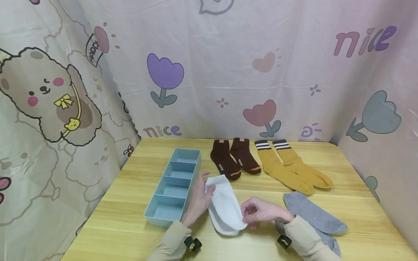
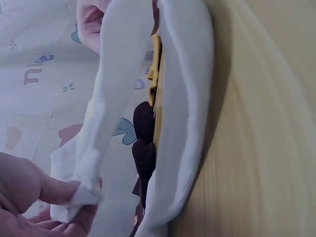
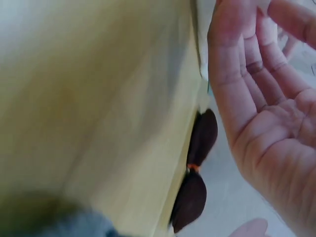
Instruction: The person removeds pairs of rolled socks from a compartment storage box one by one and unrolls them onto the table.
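Note:
Two white socks lie one over the other in the middle of the table. In the head view my left hand (image 1: 199, 200) pinches the upper white sock (image 1: 226, 203) near its cuff, thumb on top. My right hand (image 1: 263, 210) pinches the toe end of that same sock. The left wrist view shows the upper sock lifted, with a gap between it and the lower white sock (image 2: 185, 108), which rests on the wood. Seen from the right wrist, my right palm (image 3: 276, 143) is turned toward the camera with the fingers bent.
A blue four-part box (image 1: 173, 188) stands just left of my left hand. Brown socks (image 1: 225, 159) and yellow socks with striped cuffs (image 1: 284, 170) lie farther back. Grey socks (image 1: 315, 214) lie at the right, partly under my right forearm. A printed curtain (image 1: 209, 72) hangs behind the table.

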The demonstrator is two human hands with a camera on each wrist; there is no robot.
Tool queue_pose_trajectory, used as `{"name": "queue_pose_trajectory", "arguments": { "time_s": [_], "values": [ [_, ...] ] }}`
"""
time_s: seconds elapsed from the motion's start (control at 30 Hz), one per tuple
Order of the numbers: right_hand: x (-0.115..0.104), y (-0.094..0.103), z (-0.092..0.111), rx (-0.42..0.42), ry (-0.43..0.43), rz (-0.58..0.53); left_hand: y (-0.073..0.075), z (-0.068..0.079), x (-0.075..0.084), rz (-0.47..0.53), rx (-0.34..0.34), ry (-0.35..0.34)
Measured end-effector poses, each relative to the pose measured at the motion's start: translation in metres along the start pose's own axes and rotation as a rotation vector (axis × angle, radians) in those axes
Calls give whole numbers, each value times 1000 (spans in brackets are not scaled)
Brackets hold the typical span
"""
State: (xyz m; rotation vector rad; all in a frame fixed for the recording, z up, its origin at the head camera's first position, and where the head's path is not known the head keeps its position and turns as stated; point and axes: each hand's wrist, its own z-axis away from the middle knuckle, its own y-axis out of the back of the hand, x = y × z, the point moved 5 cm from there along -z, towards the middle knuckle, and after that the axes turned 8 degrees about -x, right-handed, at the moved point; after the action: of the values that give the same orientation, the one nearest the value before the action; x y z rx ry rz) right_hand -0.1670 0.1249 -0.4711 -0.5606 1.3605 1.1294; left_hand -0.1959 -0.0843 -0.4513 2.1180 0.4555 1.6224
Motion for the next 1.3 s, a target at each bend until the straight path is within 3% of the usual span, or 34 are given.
{"name": "queue_pose_trajectory", "arguments": {
  "time_s": [0.23,0.33,0.63,0.97,1.13,1.3],
  "values": [
    [2,14,19,-31,10,-28,-5,-6,7,130,-10,21],
    [2,21,30,-23,-4,-12,-11,-10,11,127,-38,2],
    [12,29,51,30,-156,23,-43,-20,12,30,-305,-4],
    [18,32,59,28,-211,59,-67,-31,14,-90,-430,-7],
    [17,36,61,76,-216,112,-65,-26,16,-150,-458,-13],
    [11,47,65,217,-195,203,-42,-18,28,-123,-448,-23]
  ]
}}
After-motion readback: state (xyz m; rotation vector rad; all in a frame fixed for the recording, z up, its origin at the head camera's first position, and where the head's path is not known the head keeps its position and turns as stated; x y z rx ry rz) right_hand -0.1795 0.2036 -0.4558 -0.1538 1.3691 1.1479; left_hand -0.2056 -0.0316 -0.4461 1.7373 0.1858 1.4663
